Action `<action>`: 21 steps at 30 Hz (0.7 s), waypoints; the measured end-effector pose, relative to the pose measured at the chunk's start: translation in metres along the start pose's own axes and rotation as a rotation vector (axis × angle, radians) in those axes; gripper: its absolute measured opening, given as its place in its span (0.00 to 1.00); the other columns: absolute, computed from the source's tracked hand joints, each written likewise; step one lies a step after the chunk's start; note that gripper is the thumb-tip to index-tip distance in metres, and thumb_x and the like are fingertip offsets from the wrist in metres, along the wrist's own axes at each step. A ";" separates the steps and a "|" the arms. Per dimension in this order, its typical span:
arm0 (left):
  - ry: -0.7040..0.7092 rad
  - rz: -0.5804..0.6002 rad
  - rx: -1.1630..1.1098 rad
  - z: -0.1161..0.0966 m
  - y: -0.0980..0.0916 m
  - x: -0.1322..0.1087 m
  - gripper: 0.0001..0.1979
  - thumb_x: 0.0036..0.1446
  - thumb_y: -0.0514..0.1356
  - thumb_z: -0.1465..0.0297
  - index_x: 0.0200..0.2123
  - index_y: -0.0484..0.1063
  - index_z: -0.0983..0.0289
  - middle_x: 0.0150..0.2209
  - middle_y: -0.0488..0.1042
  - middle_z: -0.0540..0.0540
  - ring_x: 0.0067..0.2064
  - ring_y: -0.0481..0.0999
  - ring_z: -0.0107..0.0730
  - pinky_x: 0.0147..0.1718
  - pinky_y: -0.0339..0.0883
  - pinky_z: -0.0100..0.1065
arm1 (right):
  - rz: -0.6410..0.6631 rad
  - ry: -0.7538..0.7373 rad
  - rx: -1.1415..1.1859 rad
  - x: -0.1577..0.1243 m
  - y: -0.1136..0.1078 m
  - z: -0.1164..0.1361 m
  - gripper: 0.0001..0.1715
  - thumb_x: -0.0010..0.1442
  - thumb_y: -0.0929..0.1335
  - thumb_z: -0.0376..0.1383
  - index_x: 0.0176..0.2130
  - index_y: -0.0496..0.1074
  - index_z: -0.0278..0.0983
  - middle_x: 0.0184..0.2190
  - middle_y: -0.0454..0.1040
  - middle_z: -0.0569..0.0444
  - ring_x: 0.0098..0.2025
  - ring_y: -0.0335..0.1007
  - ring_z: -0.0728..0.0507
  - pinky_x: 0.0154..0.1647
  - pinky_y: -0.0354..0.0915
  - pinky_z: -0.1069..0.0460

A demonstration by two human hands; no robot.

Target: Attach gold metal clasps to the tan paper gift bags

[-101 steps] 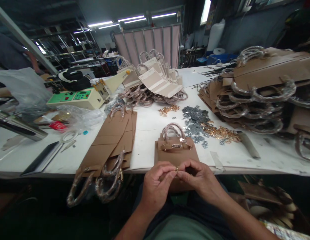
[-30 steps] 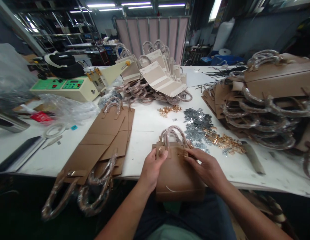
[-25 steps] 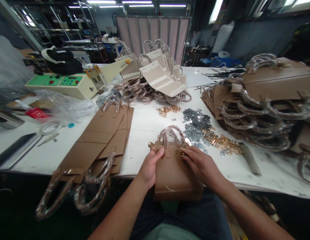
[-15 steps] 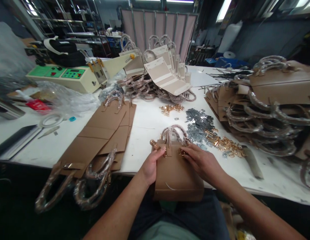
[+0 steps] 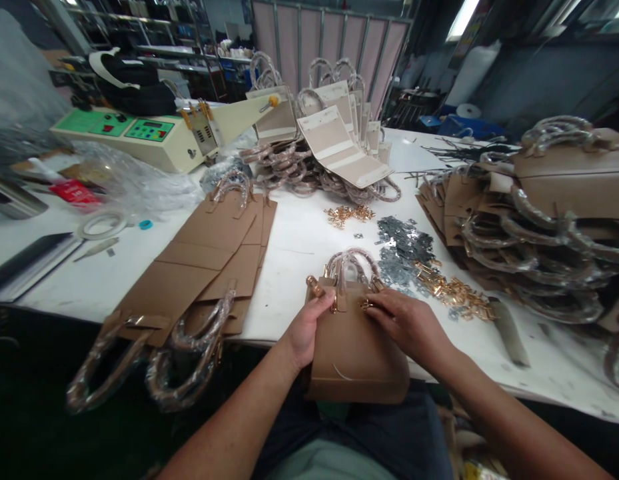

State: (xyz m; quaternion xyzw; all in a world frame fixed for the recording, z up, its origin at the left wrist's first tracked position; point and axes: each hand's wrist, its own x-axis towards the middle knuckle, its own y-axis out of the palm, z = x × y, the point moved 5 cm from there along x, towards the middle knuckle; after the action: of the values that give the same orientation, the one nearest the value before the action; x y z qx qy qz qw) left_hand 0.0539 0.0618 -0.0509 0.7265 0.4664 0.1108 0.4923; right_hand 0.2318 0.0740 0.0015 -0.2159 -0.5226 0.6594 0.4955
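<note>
A small brown handbag [image 5: 359, 357] stands upright at the table's front edge, above the lap. Clear plastic film wraps its looped handles [image 5: 352, 257]. My left hand [image 5: 306, 327] is closed around the bag's upper left side, thumb on the front near a gold fitting [image 5: 334, 303]. At the upper right of the front panel, the fingers of my right hand [image 5: 406, 320] are pinched on a small gold metal fitting [image 5: 365, 304]. Part of that fitting is hidden under the fingertips. Another gold piece [image 5: 315, 287] sticks up at the bag's left top corner.
Flat brown bag panels [image 5: 189, 260] with wrapped handles lie left, overhanging the edge. Grey metal plates [image 5: 404, 243] and gold fittings [image 5: 459, 293] are heaped right, beside stacked bag pieces [image 5: 564, 180]. Behind are beige panels [image 5: 339, 143] and a green-topped machine [image 5: 134, 137].
The view has turned slightly, so most of the table's contents appear shifted. Both hands stay on the handbag in nearly the same positions, the right fingers still at the fitting.
</note>
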 end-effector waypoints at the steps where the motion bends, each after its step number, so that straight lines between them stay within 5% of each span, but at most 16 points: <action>1: -0.002 -0.001 -0.007 0.000 0.000 0.000 0.22 0.62 0.64 0.55 0.53 0.78 0.64 0.45 0.84 0.63 0.51 0.83 0.54 0.56 0.72 0.53 | 0.009 -0.018 0.014 0.000 0.000 0.000 0.14 0.71 0.66 0.37 0.51 0.79 0.43 0.47 0.82 0.50 0.45 0.80 0.39 0.46 0.74 0.47; 10: -0.031 -0.013 -0.046 0.001 0.000 0.002 0.23 0.62 0.64 0.56 0.54 0.77 0.64 0.46 0.84 0.63 0.51 0.83 0.54 0.56 0.72 0.54 | 0.123 -0.128 -0.007 0.015 -0.001 -0.003 0.15 0.70 0.67 0.37 0.50 0.82 0.46 0.46 0.82 0.49 0.42 0.80 0.41 0.41 0.72 0.51; 21: -0.075 0.027 -0.092 0.005 -0.001 0.005 0.27 0.64 0.60 0.51 0.56 0.76 0.64 0.46 0.84 0.64 0.51 0.82 0.55 0.56 0.72 0.54 | 0.148 -0.101 0.333 0.020 -0.015 -0.020 0.14 0.70 0.68 0.40 0.50 0.81 0.44 0.46 0.83 0.51 0.47 0.79 0.40 0.49 0.74 0.47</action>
State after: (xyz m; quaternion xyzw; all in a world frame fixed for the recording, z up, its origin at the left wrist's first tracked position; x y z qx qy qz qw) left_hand 0.0590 0.0628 -0.0556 0.7130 0.4322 0.1112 0.5408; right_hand 0.2456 0.1008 0.0129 -0.1352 -0.4131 0.7815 0.4476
